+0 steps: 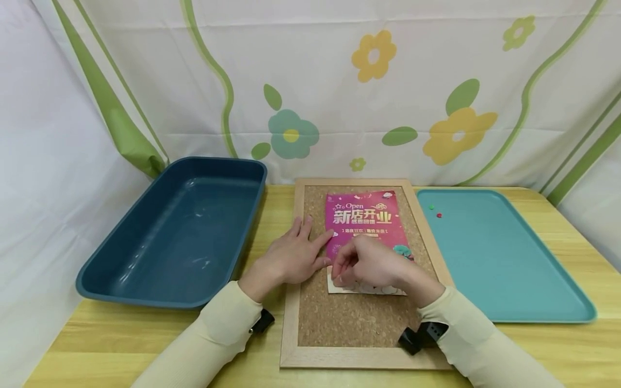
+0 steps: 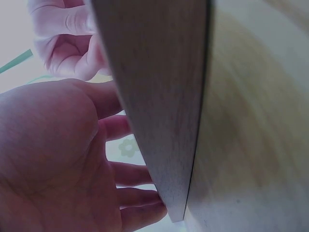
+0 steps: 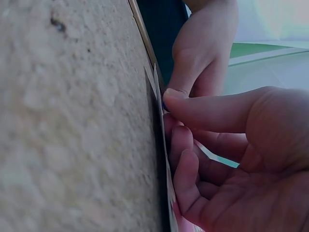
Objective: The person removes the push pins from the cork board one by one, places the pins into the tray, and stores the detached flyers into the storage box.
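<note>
A pink and purple poster (image 1: 366, 223) with a pale lower edge lies on a wood-framed cork board (image 1: 349, 326). My left hand (image 1: 291, 257) rests at the poster's left side with its fingers spread and fairly straight. At the poster's lower left corner, my right hand (image 1: 371, 262) pinches a tiny dark blue pushpin (image 3: 165, 107) between thumb and fingers. Most of that pin is hidden by the fingertips. Seen from the right wrist, the poster's edge (image 3: 159, 92) stands slightly off the cork. The two hands are close together there.
A deep dark blue basin (image 1: 186, 242) stands left of the board. To the right lies a flat teal tray (image 1: 509, 258) with a small green pushpin (image 1: 431, 207) and a red one (image 1: 439, 215). A flowered curtain (image 1: 330, 81) hangs behind the wooden table (image 1: 107, 345).
</note>
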A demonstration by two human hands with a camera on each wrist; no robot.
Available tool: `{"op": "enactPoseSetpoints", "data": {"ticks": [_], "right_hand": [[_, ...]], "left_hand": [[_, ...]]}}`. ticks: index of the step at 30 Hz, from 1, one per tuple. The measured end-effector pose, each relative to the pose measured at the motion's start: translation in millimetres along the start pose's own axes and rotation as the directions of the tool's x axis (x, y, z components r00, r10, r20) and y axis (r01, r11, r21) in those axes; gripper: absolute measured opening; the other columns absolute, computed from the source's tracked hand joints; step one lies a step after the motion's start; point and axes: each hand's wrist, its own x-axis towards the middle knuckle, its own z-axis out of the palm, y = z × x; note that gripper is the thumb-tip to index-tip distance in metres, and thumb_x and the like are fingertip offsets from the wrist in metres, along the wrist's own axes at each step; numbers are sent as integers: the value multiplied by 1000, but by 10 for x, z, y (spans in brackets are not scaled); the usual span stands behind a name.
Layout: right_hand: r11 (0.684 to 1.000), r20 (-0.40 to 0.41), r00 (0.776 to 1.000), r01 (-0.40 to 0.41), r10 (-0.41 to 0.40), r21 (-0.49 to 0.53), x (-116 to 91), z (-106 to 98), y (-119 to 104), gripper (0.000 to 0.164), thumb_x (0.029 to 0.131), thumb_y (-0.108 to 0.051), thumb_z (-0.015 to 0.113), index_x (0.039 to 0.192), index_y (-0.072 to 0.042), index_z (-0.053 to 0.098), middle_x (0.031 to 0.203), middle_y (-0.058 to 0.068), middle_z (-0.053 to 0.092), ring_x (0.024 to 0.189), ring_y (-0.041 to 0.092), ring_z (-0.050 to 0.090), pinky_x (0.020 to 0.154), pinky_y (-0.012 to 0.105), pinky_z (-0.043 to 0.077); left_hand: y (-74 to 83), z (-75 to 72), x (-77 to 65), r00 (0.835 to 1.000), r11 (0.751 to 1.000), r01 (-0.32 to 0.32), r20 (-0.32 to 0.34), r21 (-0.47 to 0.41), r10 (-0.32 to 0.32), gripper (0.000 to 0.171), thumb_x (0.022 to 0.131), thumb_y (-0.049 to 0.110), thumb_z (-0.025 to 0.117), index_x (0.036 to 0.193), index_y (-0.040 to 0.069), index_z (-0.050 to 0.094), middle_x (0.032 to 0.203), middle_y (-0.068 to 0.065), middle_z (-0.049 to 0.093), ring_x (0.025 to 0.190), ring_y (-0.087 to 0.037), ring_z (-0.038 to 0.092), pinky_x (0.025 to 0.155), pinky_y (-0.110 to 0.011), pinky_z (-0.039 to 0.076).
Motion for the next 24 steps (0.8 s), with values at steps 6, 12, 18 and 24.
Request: {"op": "enactPoseSetpoints", "data": {"ticks": [6,12,18,24], "right_hand": [[999,0,1000,-19,19,46,-27,-43,-4,12,90,1,76,85,-10,77,78,2,73,68,15,59,63,30,52],[999,-13,1000,-2,3,52,-47,-113,1,8,94,-4,77,88,-9,76,79,6,72,65,17,59,58,30,52],[998,-28,1000,4,-2,67,-56,-197,30,4,96,-7,75,92,-6,74,83,11,74,61,21,63,54,34,54],[999,-56,998,-9,11,48,-68,-266,49,4,97,-10,75,95,-7,75,87,10,76,67,23,67,63,36,57]], "left_hand": [[7,-5,-3,1000,1000,3,2,-4,-3,66,110,52,50,168,28,33,175,-27,18,163,-51,15,129,-57,33],[14,-9,-5,1000,1000,2,2,9,-2,66,110,52,50,169,28,32,175,-27,18,163,-50,16,130,-56,31],[14,-8,-3,1000,1000,-2,9,20,1,66,111,51,48,169,27,31,175,-28,17,163,-51,15,133,-53,25],[12,-4,-6,1000,1000,-4,4,24,4,66,110,52,48,169,27,30,175,-28,17,163,-51,15,133,-52,26]]}}
